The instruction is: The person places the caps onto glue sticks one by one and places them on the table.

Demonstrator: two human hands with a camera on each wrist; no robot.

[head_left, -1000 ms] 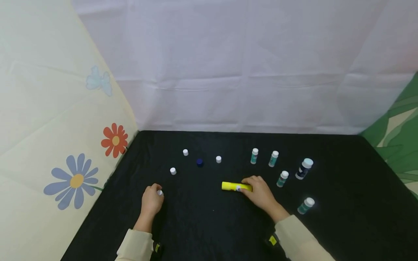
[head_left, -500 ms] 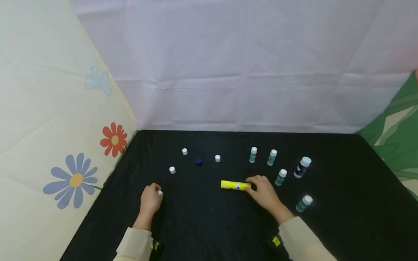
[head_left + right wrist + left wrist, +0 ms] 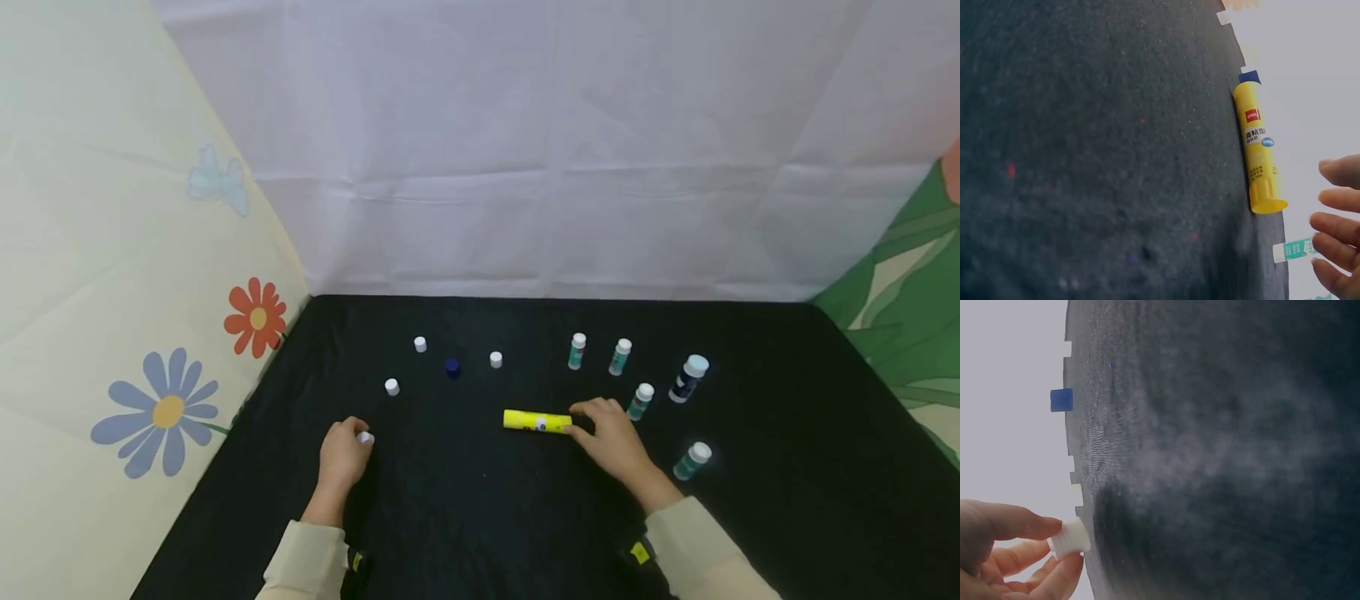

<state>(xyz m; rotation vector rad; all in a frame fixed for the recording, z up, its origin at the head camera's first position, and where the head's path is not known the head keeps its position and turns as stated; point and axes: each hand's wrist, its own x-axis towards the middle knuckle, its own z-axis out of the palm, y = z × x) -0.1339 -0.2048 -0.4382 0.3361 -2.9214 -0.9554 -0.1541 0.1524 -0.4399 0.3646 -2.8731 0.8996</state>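
Observation:
My left hand (image 3: 344, 457) pinches a small white cap (image 3: 1071, 538) between thumb and fingers, at the left of the black tabletop. A yellow glue stick (image 3: 537, 421) lies on its side near the middle. My right hand (image 3: 611, 437) is at the glue stick's right end, thumb and fingers spread. In the right wrist view those fingers (image 3: 1338, 231) are apart from the glue stick (image 3: 1257, 147) and hold nothing. Right of the glue stick, a small teal tube with a white top (image 3: 641, 402) stands just beyond my right hand.
Beyond the left hand, a dark blue cap (image 3: 453, 368) and white caps (image 3: 392, 387), (image 3: 421, 344), (image 3: 496, 359) sit on the black cloth (image 3: 465, 517). Several teal tubes (image 3: 576, 352) and a dark blue one (image 3: 688, 378) stand at the right. A white cloth wall (image 3: 465, 167) rises behind.
My right hand has let go of the yellow glue stick and drawn off to the right. The left hand keeps its pinch on the white cap. The head view has shifted slightly.

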